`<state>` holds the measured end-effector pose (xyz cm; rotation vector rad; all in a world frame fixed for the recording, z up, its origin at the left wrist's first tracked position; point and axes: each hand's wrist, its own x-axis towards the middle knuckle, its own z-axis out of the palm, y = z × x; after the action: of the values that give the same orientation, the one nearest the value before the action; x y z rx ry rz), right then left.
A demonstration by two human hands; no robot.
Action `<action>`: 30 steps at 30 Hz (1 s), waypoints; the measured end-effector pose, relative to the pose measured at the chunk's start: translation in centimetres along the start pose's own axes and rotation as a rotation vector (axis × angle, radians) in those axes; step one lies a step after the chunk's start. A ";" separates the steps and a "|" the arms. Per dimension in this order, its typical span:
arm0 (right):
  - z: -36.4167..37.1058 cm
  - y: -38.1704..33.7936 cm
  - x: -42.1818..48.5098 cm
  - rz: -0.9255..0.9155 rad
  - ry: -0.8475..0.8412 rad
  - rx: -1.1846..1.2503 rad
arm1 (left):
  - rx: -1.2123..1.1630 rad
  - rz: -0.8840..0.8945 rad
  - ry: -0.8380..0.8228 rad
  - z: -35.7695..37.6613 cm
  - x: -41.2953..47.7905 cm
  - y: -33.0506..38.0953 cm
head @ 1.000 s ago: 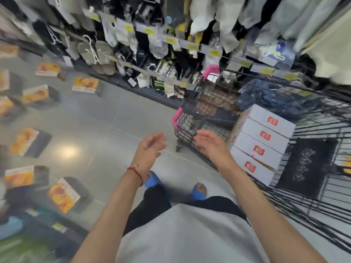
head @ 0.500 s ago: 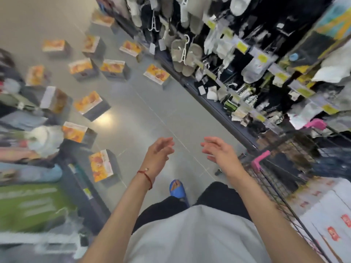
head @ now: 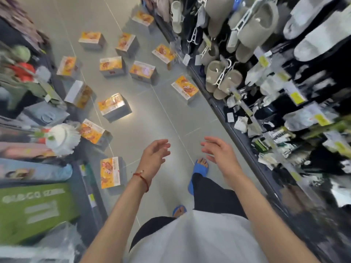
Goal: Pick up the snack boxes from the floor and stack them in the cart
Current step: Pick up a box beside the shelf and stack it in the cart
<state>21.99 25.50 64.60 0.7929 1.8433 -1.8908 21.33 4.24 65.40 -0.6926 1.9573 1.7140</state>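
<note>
Closest to us, our white shirt (head: 190, 240) hides most of one blue slipper (head: 179, 209); only its toe end peeps out. The other blue slipper (head: 199, 173) shows better, a step ahead.

Our left hand (head: 154, 158), with a red string (head: 141, 179) on the wrist, and our right hand (head: 218, 154) hang over the grey floor (head: 152, 120). The fingers of both are loose, a little bent and spread apart. The palms face each other, and the hands hold nothing.

The snack boxes all lie on the floor. The nearest box (head: 110, 172) sits just beside the foot of the left shelf (head: 95, 209), left of our left hand. Its orange face looks up and its long side points away from us. The second box (head: 92, 130) is partly hidden behind a white frilly thing (head: 60, 139), and its long side slants. The third box (head: 113, 106) has a bright glare on it, so we cannot read its print. Its long side runs nearly left to right.

A slanted box (head: 185, 89) lies close to the right shelf (head: 237, 133), under hanging grey slippers (head: 224, 80). A tipped box (head: 78, 93) shows a white side. Farther on, more boxes (head: 110, 65) lie scattered, pointing many ways, and they are too blurry to read. The left shelf is smeared, and a green pack (head: 32, 209) is cut off at the edge.
</note>
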 end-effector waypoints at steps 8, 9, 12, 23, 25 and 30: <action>-0.6 -9.6 11.0 0.012 -0.099 -0.100 | -0.056 -0.013 0.063 3.3 9.3 8.9; -0.6 -10.7 12.1 0.017 -0.097 -0.108 | -0.064 -0.023 0.059 3.6 10.3 9.9; -0.1 -13.3 15.6 0.032 -0.092 -0.099 | -0.073 -0.026 0.056 3.9 13.5 12.4; 6.8 -21.1 30.2 0.116 0.032 -0.082 | -0.040 -0.084 -0.017 -0.3 32.7 21.1; 8.6 -22.5 32.6 0.133 0.058 -0.068 | -0.026 -0.081 -0.041 -1.4 36.6 22.9; 12.5 -24.5 37.8 0.193 0.156 -0.043 | 0.071 -0.147 -0.112 -3.4 44.8 26.3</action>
<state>-24.05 18.98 59.49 1.0892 1.8164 -1.7059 -30.08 0.08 57.96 -0.6826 1.8343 1.5541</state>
